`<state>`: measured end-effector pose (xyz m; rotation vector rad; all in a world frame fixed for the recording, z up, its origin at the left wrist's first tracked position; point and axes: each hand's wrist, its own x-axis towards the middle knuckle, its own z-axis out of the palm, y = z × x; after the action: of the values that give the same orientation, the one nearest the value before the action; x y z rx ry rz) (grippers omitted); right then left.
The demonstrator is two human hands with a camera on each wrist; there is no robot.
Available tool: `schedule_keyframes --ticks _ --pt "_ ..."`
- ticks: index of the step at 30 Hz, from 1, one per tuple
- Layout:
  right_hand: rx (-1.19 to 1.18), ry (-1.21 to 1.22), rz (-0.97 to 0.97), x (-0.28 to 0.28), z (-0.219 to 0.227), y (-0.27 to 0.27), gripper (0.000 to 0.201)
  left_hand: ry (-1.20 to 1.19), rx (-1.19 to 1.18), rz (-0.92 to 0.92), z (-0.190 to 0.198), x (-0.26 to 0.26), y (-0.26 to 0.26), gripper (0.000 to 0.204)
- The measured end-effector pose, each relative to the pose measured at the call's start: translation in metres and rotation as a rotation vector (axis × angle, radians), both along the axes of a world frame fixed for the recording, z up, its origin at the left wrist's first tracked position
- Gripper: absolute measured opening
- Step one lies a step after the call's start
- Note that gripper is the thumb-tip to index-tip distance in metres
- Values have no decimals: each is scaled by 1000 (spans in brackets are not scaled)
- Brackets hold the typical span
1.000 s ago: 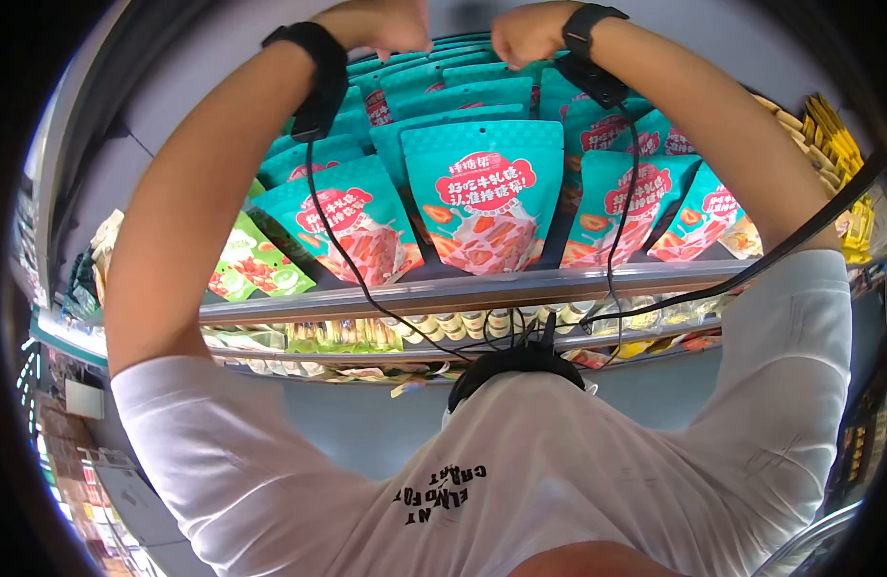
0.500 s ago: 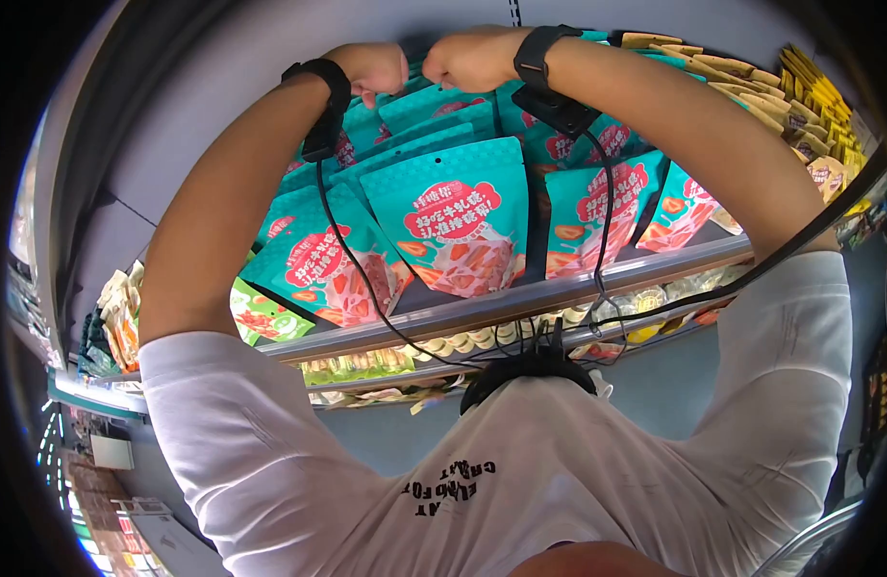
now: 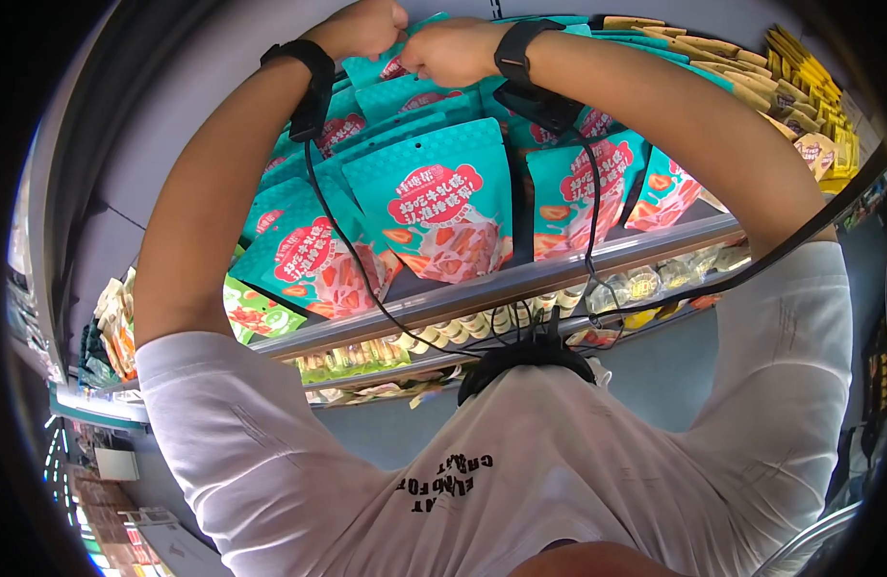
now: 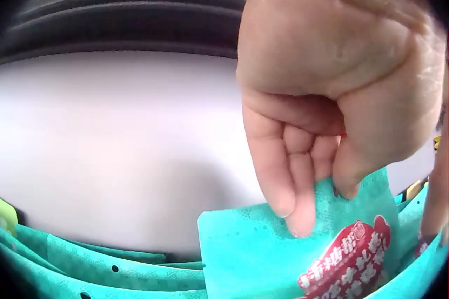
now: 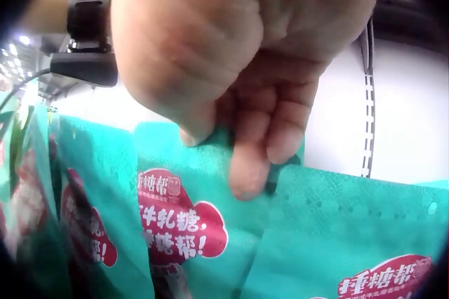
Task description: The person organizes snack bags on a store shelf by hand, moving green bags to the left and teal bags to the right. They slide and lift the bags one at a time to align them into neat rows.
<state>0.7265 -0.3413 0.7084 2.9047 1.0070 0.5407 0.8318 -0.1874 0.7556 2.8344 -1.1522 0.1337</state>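
Observation:
My left hand [image 3: 368, 27] pinches the top edge of a teal candy pouch [image 4: 259, 250] between thumb and fingers. That pouch stands above the row behind it, tilted, its red label partly showing. Close beside it, my right hand [image 3: 455, 53] has thumb and fingers on the top edge of a teal pouch [image 5: 203, 173], gripping it in the right wrist view. More teal pouches [image 3: 426, 197] with strawberry pictures stand in rows in front of and beneath both hands. In the left wrist view, only a sliver of the right hand [image 4: 436, 166] shows at the edge.
A shelf rail [image 3: 520, 269] runs along the front of the pouches. Green bags [image 3: 261, 308] are at the left, brown and yellow packs [image 3: 809, 77] at the right. A pale back panel [image 4: 105, 138] rises behind. A cable [image 3: 342, 240] hangs from the left wrist band.
Both hands went from the back rows toward each other; the left has risen with a pouch whose top shows now. The view has swung, so the pouches appear shifted left.

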Motion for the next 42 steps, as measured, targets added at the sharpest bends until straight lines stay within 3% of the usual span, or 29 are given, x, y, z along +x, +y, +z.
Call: schedule_keyframes --ticks 3,5,6,8,9,11,14,15,18,20,23,24,25,32,35,36,40,42 --pt "-11 36 4 -1 -2 4 10 18 27 -68 -10 9 0 17" --pt "-74 77 -52 7 -4 5 12 -170 144 -375 -22 30 0 17" --pt "-74 75 -52 6 -5 6 12 -173 144 -374 -19 13 -1 17" --pt "-4 137 -128 5 -6 5 12 -48 125 -160 -16 -21 -9 22" --pt "-6 137 -129 4 -5 3 12 -48 122 -161 -16 -28 -14 22" --pt "-22 191 -74 2 1 0 14 68 260 50 -16 -38 -20 30" --pt "6 279 -33 -3 13 -8 19 79 261 52 -11 -45 -18 29" --pt "93 258 25 -1 12 -14 18 72 260 54 -5 -45 -16 29" --pt "55 141 81 -1 37 -24 20 164 193 -15 12 -34 -2 30" --pt "148 122 -22 -26 60 -48 23 263 -8 3 22 -21 14 30" --pt "154 74 -91 -40 78 -75 23 238 -83 -18 38 -41 33 30" --pt "234 170 -177 -48 84 -80 24 241 -129 -32 42 -49 39 28" --pt "269 179 -181 -51 86 -86 25 339 -226 -142 47 -57 50 33" --pt "338 217 -244 -85 95 -97 28 180 -255 -19 65 -112 83 33" --pt "273 185 -212 -114 92 -94 27 61 -327 52 50 -142 113 33" --pt "204 133 -189 -126 91 -92 27 17 -274 52 42 -150 127 29" --pt "340 286 -123 -159 72 -88 23 0 -57 96 2 -209 154 23" --pt "246 228 -143 -168 64 -90 23 -48 -31 129 -21 -228 164 24"
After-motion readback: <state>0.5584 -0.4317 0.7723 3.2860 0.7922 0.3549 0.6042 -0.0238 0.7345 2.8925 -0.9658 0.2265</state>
